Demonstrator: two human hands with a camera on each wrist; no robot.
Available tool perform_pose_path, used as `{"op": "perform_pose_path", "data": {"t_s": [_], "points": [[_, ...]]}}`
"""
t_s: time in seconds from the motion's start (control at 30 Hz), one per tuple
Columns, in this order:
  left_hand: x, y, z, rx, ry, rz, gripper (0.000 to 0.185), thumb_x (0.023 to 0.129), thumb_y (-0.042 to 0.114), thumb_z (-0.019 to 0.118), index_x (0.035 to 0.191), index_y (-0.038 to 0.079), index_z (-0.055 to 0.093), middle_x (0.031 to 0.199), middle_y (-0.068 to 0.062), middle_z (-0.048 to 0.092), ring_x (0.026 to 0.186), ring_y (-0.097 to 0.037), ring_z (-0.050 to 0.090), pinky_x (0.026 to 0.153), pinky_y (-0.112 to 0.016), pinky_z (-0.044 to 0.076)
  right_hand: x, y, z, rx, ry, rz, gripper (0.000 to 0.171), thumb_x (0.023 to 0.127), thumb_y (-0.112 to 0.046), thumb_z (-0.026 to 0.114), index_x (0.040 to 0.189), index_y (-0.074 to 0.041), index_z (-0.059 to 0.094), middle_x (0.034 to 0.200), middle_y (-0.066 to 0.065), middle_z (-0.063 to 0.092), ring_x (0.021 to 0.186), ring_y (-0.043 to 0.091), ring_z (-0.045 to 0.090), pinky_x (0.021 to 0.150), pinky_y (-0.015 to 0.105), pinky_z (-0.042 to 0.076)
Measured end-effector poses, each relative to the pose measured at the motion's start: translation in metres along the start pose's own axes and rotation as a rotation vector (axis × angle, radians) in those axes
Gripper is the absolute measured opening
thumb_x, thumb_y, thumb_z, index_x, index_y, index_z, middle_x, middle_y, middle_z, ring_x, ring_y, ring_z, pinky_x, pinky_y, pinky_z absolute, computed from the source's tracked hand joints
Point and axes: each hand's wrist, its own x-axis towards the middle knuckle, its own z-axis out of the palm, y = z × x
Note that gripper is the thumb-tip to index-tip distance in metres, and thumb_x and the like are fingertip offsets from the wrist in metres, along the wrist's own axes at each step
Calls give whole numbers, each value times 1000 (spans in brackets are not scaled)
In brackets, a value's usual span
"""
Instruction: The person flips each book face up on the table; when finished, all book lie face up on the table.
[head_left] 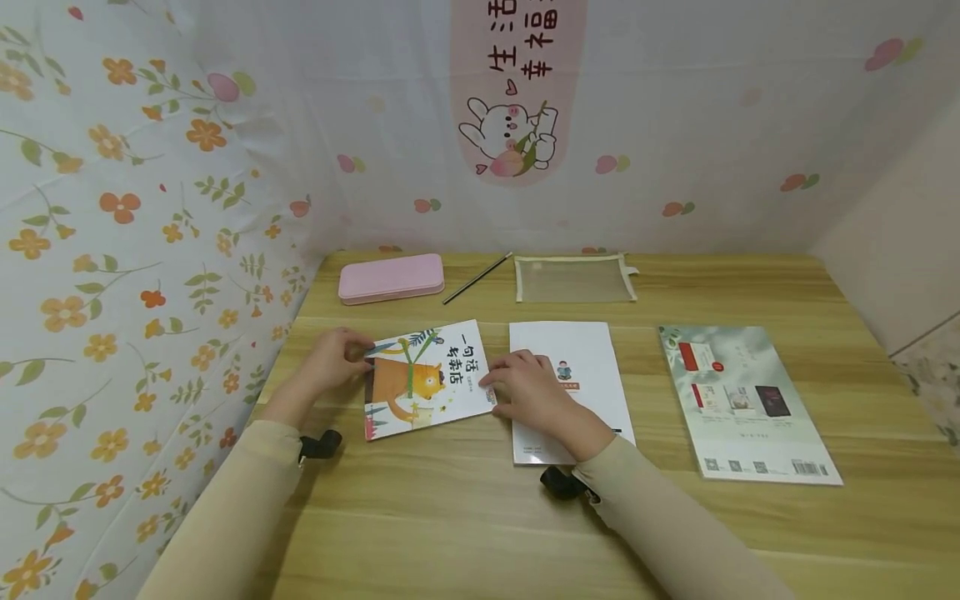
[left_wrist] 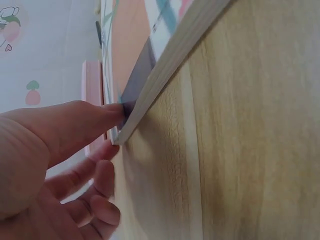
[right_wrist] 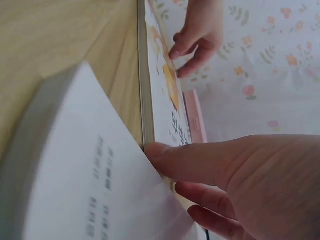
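Here, left hand (head_left: 330, 362) curled, right hand (head_left: 536, 396) opposite, picture book (head_left: 420, 382) between.

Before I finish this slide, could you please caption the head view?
Hands at opposite edges of an illustrated book, beside a white book.

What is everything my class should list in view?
picture book: 1, multicoloured, between the hands
white book: 1, white, table centre
green booklet: 1, pale green, table right
case: 1, pink, back left
thin stick: 1, dark, beside the case
pouch: 1, cream, back centre
table: 1, wood-toned, beneath the books
rabbit cloth: 1, white, behind the table
floral cloth: 1, white and orange, left
side wall: 1, pale, far right
wrist devices: 2, black, at the wrists
sleeves: 2, beige, both arms
left hand: 1, pinching the picture book
right hand: 1, at that book's right edge
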Motion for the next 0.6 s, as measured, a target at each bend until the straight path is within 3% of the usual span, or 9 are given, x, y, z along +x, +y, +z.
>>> {"op": "perform_pose_path", "data": {"t_s": [0.1,0.27,0.4,0.5,0.6], "points": [[-4,2,-1,13,-14,-4,34,88,7,79,121,0,71,94,-18,56,67,-19,47,60,-32,40,4,2,-4,-10,-10,11,36,85,-21,86,119,-25,77,140,3,64,136,29,51,110,60,36],[-11,4,0,21,-10,3,40,87,10,81,124,0,69,108,-21,58,71,-19,49,62,-31,41,11,5,-9,-30,-11,19,36,84,-19,86,118,-26,77,138,2,66,134,29,53,110,60,36],[-15,3,0,21,-9,-9,43,86,10,82,126,1,69,110,-20,60,73,-21,50,63,-34,44,16,7,-11,-52,-2,7,35,85,-17,85,118,-25,77,135,2,67,131,29,55,110,60,37],[-18,3,0,24,-16,-14,45,85,11,83,126,1,69,118,-23,63,89,-32,60,79,-46,52,20,8,-11,-61,4,2,35,85,-14,84,117,-25,78,133,2,68,128,30,56,109,60,37],[-23,4,-3,26,-25,-27,45,84,14,85,124,1,70,129,-25,64,116,-45,59,102,-61,46,25,8,-11,-64,17,-4,33,88,-10,80,117,-25,78,131,2,70,125,30,58,109,60,38]]}}
